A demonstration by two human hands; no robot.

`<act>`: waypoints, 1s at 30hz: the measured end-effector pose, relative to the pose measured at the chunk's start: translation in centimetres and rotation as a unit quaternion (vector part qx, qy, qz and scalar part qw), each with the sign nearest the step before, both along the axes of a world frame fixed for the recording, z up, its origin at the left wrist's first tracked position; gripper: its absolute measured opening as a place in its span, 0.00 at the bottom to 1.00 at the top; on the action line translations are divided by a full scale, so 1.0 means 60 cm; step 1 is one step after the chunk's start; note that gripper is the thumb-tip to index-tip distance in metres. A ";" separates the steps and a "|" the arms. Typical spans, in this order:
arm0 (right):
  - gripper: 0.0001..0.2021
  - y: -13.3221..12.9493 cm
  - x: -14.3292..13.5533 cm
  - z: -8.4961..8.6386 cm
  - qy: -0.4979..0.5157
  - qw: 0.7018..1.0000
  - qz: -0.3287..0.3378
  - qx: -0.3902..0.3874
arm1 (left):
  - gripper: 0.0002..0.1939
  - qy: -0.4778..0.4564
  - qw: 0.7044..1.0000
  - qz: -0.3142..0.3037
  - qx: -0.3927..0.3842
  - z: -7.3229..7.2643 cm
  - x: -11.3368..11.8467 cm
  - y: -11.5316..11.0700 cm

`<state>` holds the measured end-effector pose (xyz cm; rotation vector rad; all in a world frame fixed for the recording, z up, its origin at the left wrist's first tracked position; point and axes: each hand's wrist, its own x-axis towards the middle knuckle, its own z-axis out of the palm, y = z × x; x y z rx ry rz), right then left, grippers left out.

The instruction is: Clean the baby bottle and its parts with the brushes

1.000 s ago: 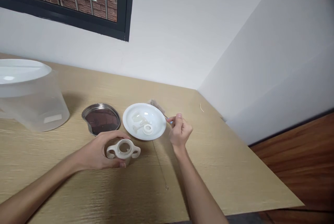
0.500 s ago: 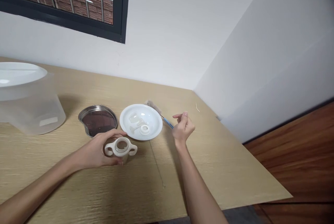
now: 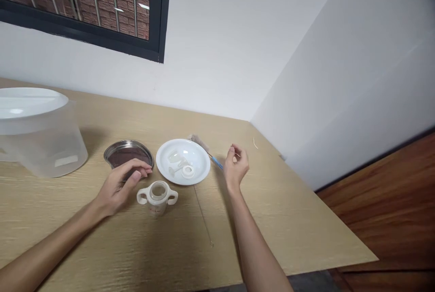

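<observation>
A two-handled baby bottle (image 3: pixel 157 208) stands upright on the table with its top uncovered. My left hand (image 3: pixel 119 187) is just left of it, apart from it, fingers loosely stretched over the near edge of the kidney-shaped steel tray (image 3: pixel 117 149) and holding nothing. To the right of the white bowl (image 3: pixel 200 174), my right hand (image 3: pixel 237 167) is raised with its fingers curled into a pinch. A thin pale line shows by those fingertips; what it is I cannot make out. In the bowl lie a white ring (image 3: pixel 188 172) and translucent bottle parts (image 3: pixel 176 157).
A bottle brush with a blue handle (image 3: pixel 216 162) lies behind the bowl. A thin wire rod (image 3: pixel 203 217) lies in front of it. At the left stands a frosted plastic tub with a white lid (image 3: pixel 34 101). A small pale strip (image 3: pixel 254 143) lies at the right.
My left hand has let go of the baby bottle and moved left and up toward the steel tray. The fingers of my right hand have shifted in their curl. The view has tilted slightly.
</observation>
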<state>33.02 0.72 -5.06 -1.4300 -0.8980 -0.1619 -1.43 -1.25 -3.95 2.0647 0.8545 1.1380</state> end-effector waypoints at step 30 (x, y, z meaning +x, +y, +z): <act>0.21 -0.006 0.082 -0.039 -0.253 0.894 0.193 -0.316 | 0.16 0.065 0.962 0.060 0.258 -0.015 0.008 0.011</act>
